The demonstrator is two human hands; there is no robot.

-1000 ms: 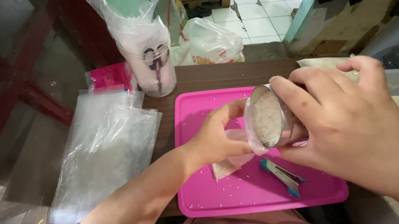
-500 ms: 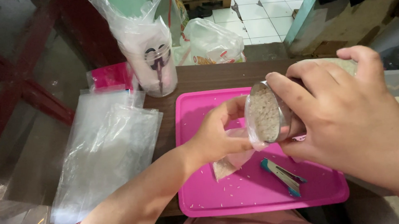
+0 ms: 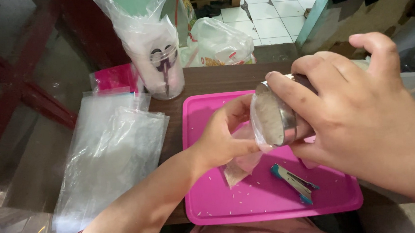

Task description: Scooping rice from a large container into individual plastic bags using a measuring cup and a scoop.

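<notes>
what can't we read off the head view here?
- Cup body: hidden by right hand.
- Small bag: its mouth is covered by left hand and cup; fill level unclear.
- Scissors: blurred behind plastic.
- Right edge: white heap cut off.

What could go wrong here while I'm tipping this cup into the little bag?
Grain may miss the small bag: the metal cup is tilted steeply over its mouth, and loose grains already dot the pink tray. The left hand holds the bag alone, so it might slump as it fills. The stapler lies close beneath.
</notes>
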